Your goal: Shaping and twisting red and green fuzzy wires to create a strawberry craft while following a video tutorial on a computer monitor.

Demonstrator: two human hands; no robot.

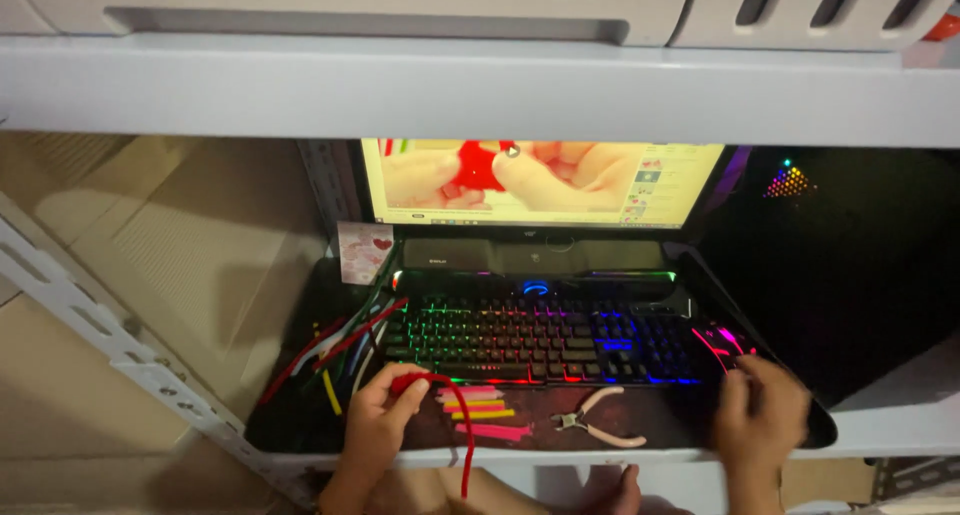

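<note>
The left hand (385,405) pinches one end of a red pipe cleaner (455,415) between thumb and fingers; the stem arcs over and hangs down past the front edge of the worktop (300,430). The right hand (762,407) lies curled over a lit mouse (722,343) at the right end of the keyboard (540,340); whether it grips the mouse I cannot tell. The step in hand looks like a pause to work the monitor (545,183), which shows two hands shaping a red piece. The next bend of the stem would likely need both hands on it, so the right hand would have to leave the mouse.

Between the hands lie short cut pieces (478,407) in pink and yellow, and pliers (598,422) with pale handles. More stems (335,355) lie fanned left of the keyboard. The shelf (480,90) overhead hides the monitor's top, and the keyboard crowds the working strip in front.
</note>
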